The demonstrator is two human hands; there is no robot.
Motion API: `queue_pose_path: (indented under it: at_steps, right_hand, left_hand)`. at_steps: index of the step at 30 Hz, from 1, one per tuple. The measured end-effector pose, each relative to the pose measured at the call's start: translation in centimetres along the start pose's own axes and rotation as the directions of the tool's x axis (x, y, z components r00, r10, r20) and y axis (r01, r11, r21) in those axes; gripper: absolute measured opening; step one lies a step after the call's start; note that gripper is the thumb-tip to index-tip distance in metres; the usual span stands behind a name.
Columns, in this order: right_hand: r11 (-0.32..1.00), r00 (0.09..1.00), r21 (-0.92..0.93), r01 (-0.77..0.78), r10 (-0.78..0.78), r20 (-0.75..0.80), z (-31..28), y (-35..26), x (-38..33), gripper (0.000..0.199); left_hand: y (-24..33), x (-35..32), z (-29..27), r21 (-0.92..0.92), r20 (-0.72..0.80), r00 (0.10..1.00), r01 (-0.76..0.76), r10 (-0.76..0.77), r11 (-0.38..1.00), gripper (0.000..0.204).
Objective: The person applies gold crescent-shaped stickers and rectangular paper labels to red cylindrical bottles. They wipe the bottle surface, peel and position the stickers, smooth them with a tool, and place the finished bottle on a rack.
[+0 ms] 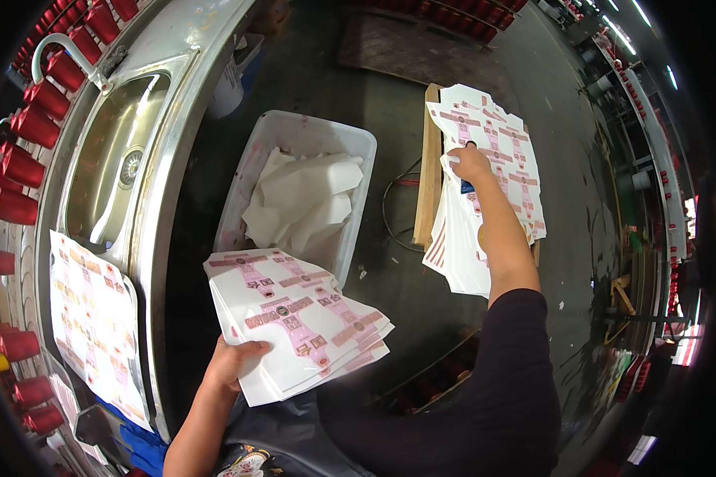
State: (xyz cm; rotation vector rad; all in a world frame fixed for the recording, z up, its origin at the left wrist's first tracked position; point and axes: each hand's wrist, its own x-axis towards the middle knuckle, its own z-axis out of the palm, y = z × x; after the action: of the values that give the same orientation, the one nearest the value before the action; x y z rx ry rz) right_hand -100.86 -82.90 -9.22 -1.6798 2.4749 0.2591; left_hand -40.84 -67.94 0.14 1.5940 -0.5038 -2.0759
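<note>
My left hand [242, 359] is closed on the near left edge of a fanned stack of white sheets [306, 318] printed in pink and red. The thumb lies on top and the fingers are under the stack. With my right arm stretched forward, my right hand [471, 164] is curled at the edge of a second pile of printed sheets [525, 179], pinching a printed sheet there; its fingertips are partly hidden. A small dark thing shows by those fingers, and a blue patch shows below the hand; I cannot make out either.
A white plastic bin [358, 139] with crumpled white sheets [306, 195] stands on the floor between the piles. The second pile rests on a wooden stand [429, 183]. At left is a steel sink [107, 159] with a printed sheet [95, 310] on its counter and several red cups [36, 127] beyond.
</note>
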Motion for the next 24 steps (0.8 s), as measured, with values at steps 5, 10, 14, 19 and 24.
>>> queue_pose_path:
  at_steps: [5, 10, 14, 19, 24]
  right_hand:
    - [1.000, 1.000, -0.014, 0.016, -0.016, -0.009, -0.8, -1.0, 0.0, 0.045]
    - [0.988, 0.997, -0.149, 0.031, -0.041, -0.068, -1.7, -2.3, 0.3, 0.041]
    - [0.986, 0.989, -0.166, -0.027, 0.002, -0.149, -2.1, -1.7, 0.1, 0.034]
    - [0.976, 0.954, -0.092, -0.199, 0.172, -0.247, -4.1, 2.0, -1.4, 0.027]
    - [0.966, 0.889, -0.054, -0.254, 0.212, -0.407, -8.4, 5.6, -4.4, 0.028]
  left_hand:
    - [-0.1, 0.3, 0.0, 0.002, 0.006, 1.000, 0.025, -0.025, 1.000, 0.048]
    - [-0.2, 0.5, 0.0, -0.027, 0.031, 0.999, 0.030, -0.029, 0.999, 0.049]
    - [0.0, 0.4, -0.1, -0.023, 0.020, 0.999, 0.025, -0.025, 0.999, 0.048]
    - [0.1, 0.2, -0.2, -0.014, 0.021, 1.000, 0.023, -0.023, 1.000, 0.048]
    - [0.2, 0.2, -0.4, -0.036, 0.058, 0.998, 0.029, -0.027, 0.999, 0.054]
